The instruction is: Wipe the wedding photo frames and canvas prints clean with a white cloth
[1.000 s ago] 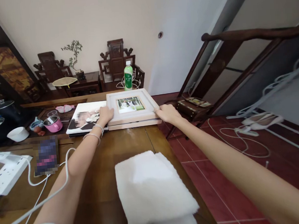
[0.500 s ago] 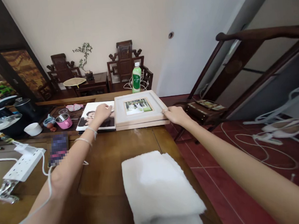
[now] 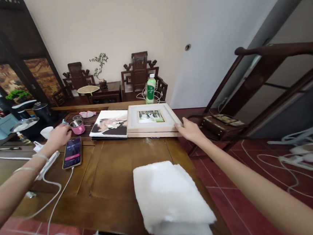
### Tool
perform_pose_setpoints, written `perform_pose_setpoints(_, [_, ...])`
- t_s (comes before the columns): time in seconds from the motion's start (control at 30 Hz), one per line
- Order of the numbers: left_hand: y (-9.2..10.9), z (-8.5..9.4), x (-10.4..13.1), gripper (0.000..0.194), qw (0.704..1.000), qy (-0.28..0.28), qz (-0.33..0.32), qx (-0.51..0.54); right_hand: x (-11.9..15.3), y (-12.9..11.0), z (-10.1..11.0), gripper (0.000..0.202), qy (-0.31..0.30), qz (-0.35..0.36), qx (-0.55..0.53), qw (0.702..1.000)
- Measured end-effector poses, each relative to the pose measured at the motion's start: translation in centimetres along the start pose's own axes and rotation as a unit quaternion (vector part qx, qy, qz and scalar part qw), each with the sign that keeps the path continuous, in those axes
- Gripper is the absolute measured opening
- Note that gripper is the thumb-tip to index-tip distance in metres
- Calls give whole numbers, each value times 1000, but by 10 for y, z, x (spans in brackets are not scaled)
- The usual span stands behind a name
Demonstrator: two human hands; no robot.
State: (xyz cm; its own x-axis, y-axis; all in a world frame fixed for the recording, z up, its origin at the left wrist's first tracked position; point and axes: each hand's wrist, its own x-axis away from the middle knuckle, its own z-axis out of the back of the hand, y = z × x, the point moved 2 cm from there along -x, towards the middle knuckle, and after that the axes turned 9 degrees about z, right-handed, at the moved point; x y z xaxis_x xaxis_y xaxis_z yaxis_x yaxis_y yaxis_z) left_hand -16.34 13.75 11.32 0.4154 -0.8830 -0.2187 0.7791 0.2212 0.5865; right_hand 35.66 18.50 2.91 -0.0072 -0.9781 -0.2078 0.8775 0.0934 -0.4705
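The right hand (image 3: 192, 131) is touching the near right corner of a pale wooden frame (image 3: 154, 126), its thumb resting on the rim, though I cannot tell whether it is gripping or merely steadying it. The frame is lying flat near the far right corner of the brown tabletop (image 3: 114, 172), showing a small photo (image 3: 151, 116) of two figures among greenery, and a second pale edge is peeking out beneath it. A photo panel (image 3: 110, 126) is lying just beside it on the left, with something black showing underneath. The left hand (image 3: 58, 136) is hovering well apart from the frame, fingers loosely bent, near a pink cup (image 3: 77, 128) and a white bowl (image 3: 46, 132); whether its fingertips are holding anything I cannot tell. A phone (image 3: 72, 152) is lying just in front of it with its screen lit, a white cable (image 3: 61, 199) running from its lower end, and a white power strip is lying partly behind the wrist. A green bottle (image 3: 151, 90) is standing behind the frame, while a folded fluffy white cloth (image 3: 171, 200) is lying nearer, between the two forearms
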Motion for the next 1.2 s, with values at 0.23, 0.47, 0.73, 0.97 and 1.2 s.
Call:
perform_pose_setpoints(0.23, [-64, 47, 43, 28, 982, -134, 41, 125, 88, -43, 11, 45, 92, 274, -35, 957])
perform_pose_setpoints(0.47, [-52, 53, 32, 17, 992, -5, -124, -14, 149, -93, 9, 31, -20, 387, -57, 920])
perform_pose_setpoints(0.73, [39, -47, -37, 28, 1000, -8, 14, 5, 179, -123, 14, 32, -155, 436, -23, 886])
perform_pose_setpoints(0.97, [33, -104, -40, 46, 986, -145, 75, 25, 230, -108, 12, 83, -196, 489, 17, 850])
perform_pose_setpoints(1.2, [24, -98, -34, 35, 963, -186, 122, 152, 246, -89, -13, 84, -134, 532, 60, 834])
